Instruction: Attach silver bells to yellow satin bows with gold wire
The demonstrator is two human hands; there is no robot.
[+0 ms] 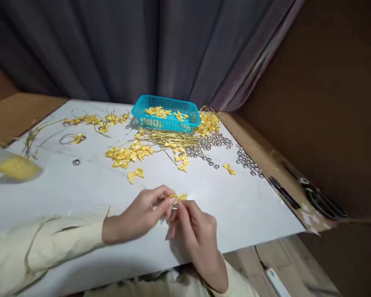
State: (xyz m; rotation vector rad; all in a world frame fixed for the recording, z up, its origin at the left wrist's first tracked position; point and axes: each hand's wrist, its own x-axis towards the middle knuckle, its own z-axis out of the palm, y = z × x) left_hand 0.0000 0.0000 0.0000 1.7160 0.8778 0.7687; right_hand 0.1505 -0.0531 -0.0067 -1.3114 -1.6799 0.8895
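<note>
Near the table's front edge my left hand (pixel 148 210) and my right hand (pixel 196 229) meet, both closed in a pinch on one small yellow ribbon bow (pixel 181 197). Something small and silvery shows under the bow between the fingertips, mostly hidden. Beyond my hands lies a single yellow bow, with a heap of yellow bows (pixel 128 153) just behind it. A bundle of gold wire ties (pixel 170 138) is spread in front of the basket. Silver heart-shaped beads (pixel 214 141) are scattered to its right.
A turquoise basket (pixel 167 126) with some bows stands at the back. Bows with beads and looped ties (pixel 77 139) lie at the left, near a blurred container with yellow contents (pixel 17 167). Dark scissors (pixel 323 202) and a black tool (pixel 284 192) rest along the right edge.
</note>
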